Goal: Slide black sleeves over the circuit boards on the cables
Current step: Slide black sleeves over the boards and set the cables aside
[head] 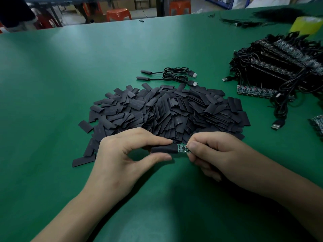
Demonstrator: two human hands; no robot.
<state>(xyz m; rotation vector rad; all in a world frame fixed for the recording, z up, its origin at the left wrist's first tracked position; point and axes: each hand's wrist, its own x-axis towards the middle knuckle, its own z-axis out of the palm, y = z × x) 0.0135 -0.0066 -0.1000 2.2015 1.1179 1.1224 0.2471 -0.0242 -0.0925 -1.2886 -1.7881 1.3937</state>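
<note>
I see both hands above the green tabletop [70,75], toward the middle of its near edge. My left hand [122,154] pinches a black sleeve [163,148] between thumb below and forefinger above, the other fingers curled behind it. The sleeve lies level, its open end pointing right. My right hand [218,154] grips the far end of a small green circuit board [182,148] with thumb and curled fingers. The board's left end is inside the mouth of the sleeve, and most of the board shows bare in the gap between the two hands. I cannot see the board's cable, since the right hand hides that end.

Just beyond the hands, around the middle of the tabletop, lies a heap of sleeves [166,110], flat and black, spilling toward the left hand. Behind the heap, two cables [174,77] lie side by side, each with a sleeve at its left end and a plug at its right. Toward the right edge sits a big bundle of cables [279,67] with rows of bare boards. Near the far right corner stands a yellow roll of tape [305,25]. Past the far edge I see orange stools [118,13]
</note>
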